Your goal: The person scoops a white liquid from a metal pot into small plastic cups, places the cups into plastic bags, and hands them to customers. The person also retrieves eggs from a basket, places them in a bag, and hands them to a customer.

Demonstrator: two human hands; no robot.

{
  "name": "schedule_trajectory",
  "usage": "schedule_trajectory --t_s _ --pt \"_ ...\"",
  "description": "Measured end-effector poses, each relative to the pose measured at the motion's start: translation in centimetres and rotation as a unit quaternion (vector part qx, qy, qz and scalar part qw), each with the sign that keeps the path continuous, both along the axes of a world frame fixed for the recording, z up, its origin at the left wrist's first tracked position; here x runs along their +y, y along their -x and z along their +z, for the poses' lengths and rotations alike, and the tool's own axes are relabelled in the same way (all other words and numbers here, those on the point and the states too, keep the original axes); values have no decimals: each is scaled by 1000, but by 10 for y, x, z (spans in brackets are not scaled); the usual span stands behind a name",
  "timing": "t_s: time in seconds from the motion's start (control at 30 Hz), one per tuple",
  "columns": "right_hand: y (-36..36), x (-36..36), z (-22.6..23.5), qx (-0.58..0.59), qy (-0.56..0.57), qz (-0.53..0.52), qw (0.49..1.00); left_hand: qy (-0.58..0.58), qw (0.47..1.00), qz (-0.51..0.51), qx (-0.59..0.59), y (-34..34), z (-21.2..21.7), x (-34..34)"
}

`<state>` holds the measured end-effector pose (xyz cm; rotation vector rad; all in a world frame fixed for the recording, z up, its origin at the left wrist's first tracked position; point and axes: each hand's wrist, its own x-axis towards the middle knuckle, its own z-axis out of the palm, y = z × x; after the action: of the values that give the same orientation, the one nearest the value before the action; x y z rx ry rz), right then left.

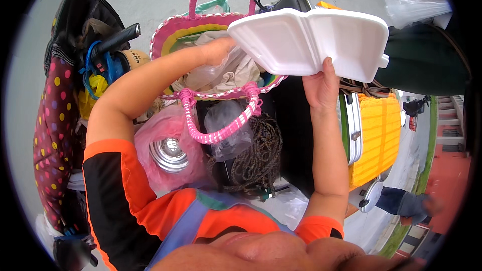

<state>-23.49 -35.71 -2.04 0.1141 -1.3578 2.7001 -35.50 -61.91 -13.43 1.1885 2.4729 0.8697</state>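
The white foam box [309,42] hides the left hand's [218,50] fingertips — and much of the woven basket's [201,27] contents.

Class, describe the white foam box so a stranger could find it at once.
Start at the pink woven basket near the top centre. Just right of it, the right hand holds up a white foam box. It is the only plain white, closed clamshell container with rounded corners.

Right hand: my right hand [321,88] grips the near edge of a white foam clamshell box [311,42], held up.
Left hand: my left hand [218,50] reaches inside the pink woven basket [193,32], among plastic bags [221,73].
Below: a pink-wrapped metal bowl [168,153].
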Motion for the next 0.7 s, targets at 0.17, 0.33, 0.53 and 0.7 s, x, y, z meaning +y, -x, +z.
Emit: schedule_trajectory --t_s 0.17,0.33,0.53,0.7 --pt "-2 1 1 34 -4 11 999 4 999 -23 -30 1 -15 6" --pt "0 1 1 44 6 18 999 39 991 -8 127 -21 -24 19" --pt "2 4 -1 75 34 47 996 68 973 14 221 -14 -30 47" --pt "3 7 -2 67 9 29 997 76 958 23 276 -9 -40 64"
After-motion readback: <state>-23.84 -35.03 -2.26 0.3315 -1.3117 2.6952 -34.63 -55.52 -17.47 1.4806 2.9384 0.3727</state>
